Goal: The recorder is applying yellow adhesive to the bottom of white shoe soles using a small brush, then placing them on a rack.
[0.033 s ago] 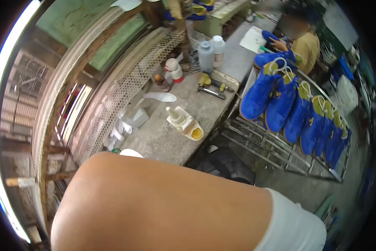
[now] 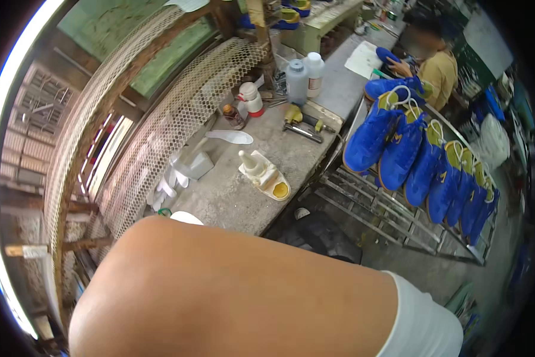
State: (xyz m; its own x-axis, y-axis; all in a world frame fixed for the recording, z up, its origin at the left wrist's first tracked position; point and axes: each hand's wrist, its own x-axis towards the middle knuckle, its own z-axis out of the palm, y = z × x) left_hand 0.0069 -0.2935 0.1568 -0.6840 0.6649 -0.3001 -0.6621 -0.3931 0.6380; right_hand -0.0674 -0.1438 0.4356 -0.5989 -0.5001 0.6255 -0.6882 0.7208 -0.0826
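Both hands out of view; cannot tell whether they are apart, together or gripping anything. A bent bare limb fills the foreground. Nearest it, by the bench's right edge: a dish with a nozzle bottle upright in it, something yellow at its near end. Blue shoes on the rack look assembled, laces in; what remains, unclear. Co-worker holds a blue piece, probably unfinished. Toward the bench's far end: grey bottle, white bottle, red-based jar, brown bottle. Contents and levels unreadable.
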